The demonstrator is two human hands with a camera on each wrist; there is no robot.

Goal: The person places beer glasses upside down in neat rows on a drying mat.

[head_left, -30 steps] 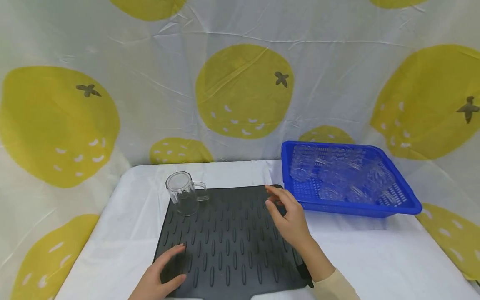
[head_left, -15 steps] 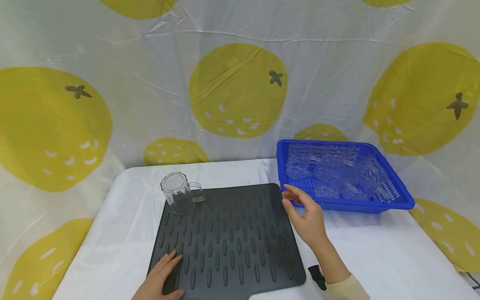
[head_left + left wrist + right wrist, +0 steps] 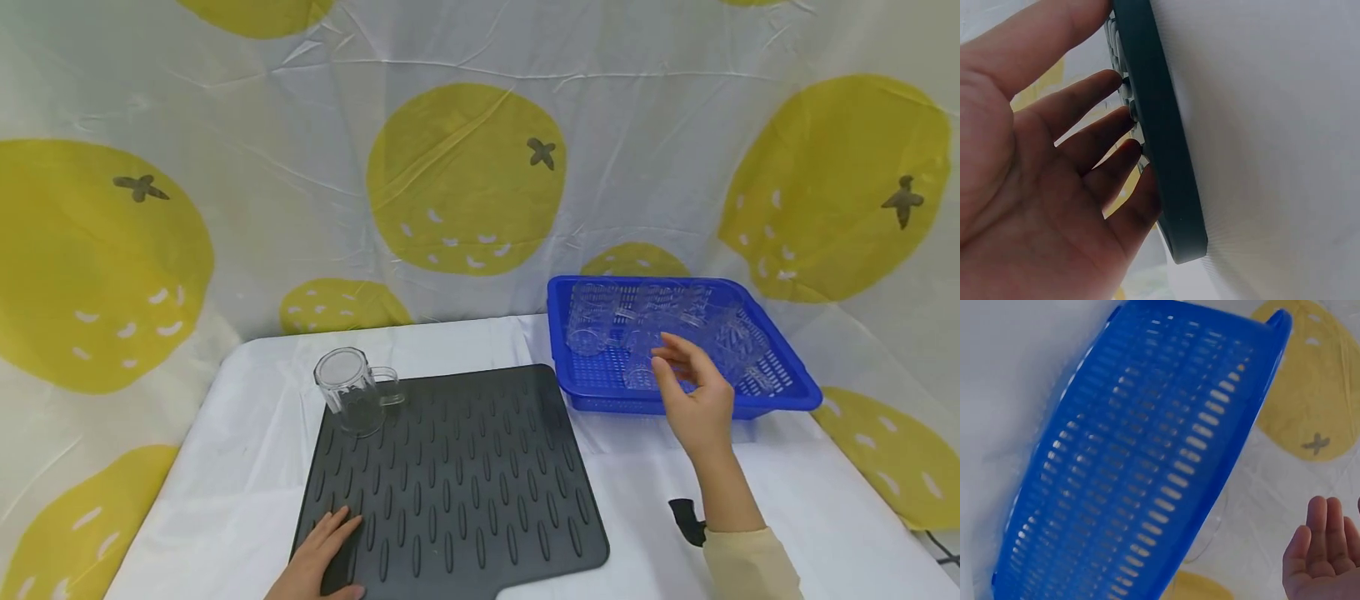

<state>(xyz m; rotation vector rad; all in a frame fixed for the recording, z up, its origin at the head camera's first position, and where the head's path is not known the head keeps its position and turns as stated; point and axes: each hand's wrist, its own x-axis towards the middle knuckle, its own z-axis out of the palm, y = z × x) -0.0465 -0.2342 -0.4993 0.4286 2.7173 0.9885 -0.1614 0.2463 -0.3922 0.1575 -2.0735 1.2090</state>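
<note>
A clear glass mug stands upside down or upright, I cannot tell which, at the far left corner of a black ridged drying mat, its handle pointing right. My left hand rests with spread fingers on the mat's near left part; in the left wrist view its fingertips meet the mat's edge. Over the front rim of a blue plastic basket hovers my right hand, fingers loosely bent and holding nothing. Several clear glasses lie inside the basket, partly hidden by that hand.
A white cloth covers the table. Behind it hangs a pale curtain with yellow fruit prints. A black strap shows by the right wrist, and a dark cable at the far right edge.
My right hand has travelled right, from above the mat's far right corner to over the basket. The left hand has settled onto the mat. The glass mug stays on the mat.
</note>
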